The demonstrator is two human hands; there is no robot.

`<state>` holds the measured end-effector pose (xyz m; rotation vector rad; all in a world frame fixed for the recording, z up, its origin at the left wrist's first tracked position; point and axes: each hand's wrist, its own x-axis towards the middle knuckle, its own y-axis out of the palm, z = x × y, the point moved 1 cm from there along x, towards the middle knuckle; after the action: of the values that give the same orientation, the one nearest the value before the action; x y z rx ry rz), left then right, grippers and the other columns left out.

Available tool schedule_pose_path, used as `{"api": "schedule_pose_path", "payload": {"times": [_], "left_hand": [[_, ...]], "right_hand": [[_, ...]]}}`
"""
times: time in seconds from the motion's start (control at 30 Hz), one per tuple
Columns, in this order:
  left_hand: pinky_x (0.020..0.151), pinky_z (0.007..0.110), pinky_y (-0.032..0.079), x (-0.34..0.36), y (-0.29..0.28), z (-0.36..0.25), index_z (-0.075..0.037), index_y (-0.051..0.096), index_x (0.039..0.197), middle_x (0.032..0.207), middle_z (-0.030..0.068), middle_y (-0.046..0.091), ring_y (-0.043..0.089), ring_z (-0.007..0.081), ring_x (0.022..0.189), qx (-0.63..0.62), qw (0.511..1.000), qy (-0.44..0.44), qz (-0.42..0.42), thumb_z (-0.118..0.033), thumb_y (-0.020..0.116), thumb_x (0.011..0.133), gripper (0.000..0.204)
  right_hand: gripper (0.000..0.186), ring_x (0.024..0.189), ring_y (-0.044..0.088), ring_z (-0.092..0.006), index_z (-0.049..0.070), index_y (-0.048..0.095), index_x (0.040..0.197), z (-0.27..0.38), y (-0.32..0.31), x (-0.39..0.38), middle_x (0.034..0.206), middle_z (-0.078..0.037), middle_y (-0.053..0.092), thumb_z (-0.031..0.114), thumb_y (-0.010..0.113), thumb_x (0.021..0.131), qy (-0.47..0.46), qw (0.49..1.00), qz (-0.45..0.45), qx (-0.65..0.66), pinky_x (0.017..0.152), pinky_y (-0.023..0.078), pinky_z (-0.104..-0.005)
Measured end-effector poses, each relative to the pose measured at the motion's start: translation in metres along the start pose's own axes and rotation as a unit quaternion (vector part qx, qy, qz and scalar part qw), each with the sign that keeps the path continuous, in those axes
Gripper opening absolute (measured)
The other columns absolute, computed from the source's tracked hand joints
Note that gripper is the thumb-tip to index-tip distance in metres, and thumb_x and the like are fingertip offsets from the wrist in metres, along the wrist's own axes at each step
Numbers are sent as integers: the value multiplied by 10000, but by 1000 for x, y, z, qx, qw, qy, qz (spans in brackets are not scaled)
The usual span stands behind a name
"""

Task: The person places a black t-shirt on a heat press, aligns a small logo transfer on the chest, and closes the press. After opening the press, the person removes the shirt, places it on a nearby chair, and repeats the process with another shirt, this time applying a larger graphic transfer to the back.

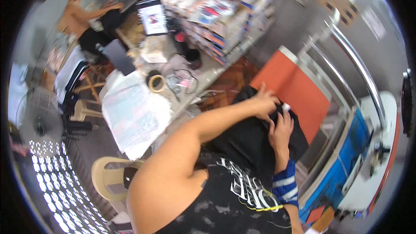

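Note:
A black cloth garment (247, 143) lies bunched over the near end of an orange-red flat pad (288, 82) and hangs down toward my body. My left hand (264, 104) reaches across from the left and grips the garment's far edge, its fingers bent over the cloth. Close beside it, my right hand (281, 133) comes up from below and holds the same edge between thumb and fingers. A small white tag-like patch (286, 107) shows between the fingertips. Folds hide part of the cloth under both hands. A blue band with white stripes (285, 186) wraps my right forearm.
Right of the pad stand a curved metal bar (357, 63) and a blue panel (333, 169). To the left, a table holds paper sheets (136, 110), a tape roll (157, 83) and stacked boxes (216, 21). A beige chair (104, 177) is behind; another person (82, 17) sits far left.

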<state>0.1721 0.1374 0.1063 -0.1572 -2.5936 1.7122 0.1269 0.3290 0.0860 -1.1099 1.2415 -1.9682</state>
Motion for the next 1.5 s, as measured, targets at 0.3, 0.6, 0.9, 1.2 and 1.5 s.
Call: {"api": "schedule_pose_path", "payload": {"times": [0.3, 0.6, 0.9, 1.2, 1.5], "left_hand": [[841, 371, 544, -101, -250, 180, -18, 709, 1008, 958, 155, 729, 711, 277, 909, -153, 821, -46, -548, -181, 766, 853, 232], [1013, 477, 527, -295, -419, 502, -137, 763, 1191, 1256, 189, 710, 669, 356, 1204, 19, 675, -577, -459, -284, 596, 928, 344], [1077, 507, 430, -269, -412, 528, -273, 819, 1095, 1428, 45, 552, 511, 307, 1321, 328, 811, -439, -207, -59, 641, 928, 324], [860, 431, 571, -293, -438, 570, -136, 790, 991, 986, 119, 775, 747, 293, 948, 159, 769, -510, -351, -218, 777, 877, 141], [941, 436, 563, -288, -424, 583, -151, 787, 1020, 1115, 149, 761, 723, 323, 1070, 52, 772, -531, -345, -181, 761, 862, 163]], "right_hand": [[533, 1282, 502, -418, -22, 593, 1300, 25, 3, 42, 1353, -228, 566, 369, 693, 952, 208, 976, 52, -39, 1084, 373, -537], [453, 1279, 472, -417, -7, 570, 1283, 41, 34, 42, 1341, -222, 533, 236, 692, 921, 216, 970, -17, -109, 1085, 353, -523], [472, 1276, 459, -422, -9, 580, 1258, 40, 34, 40, 1324, -223, 531, 212, 717, 865, 240, 963, -13, -118, 1077, 346, -531], [481, 1265, 470, -420, -1, 580, 1254, 33, 37, 38, 1314, -216, 542, 265, 703, 873, 230, 966, -26, -117, 1064, 356, -532], [479, 1266, 470, -420, 8, 582, 1253, 33, 36, 39, 1315, -214, 542, 265, 703, 868, 230, 965, -20, -122, 1063, 360, -529]]}}
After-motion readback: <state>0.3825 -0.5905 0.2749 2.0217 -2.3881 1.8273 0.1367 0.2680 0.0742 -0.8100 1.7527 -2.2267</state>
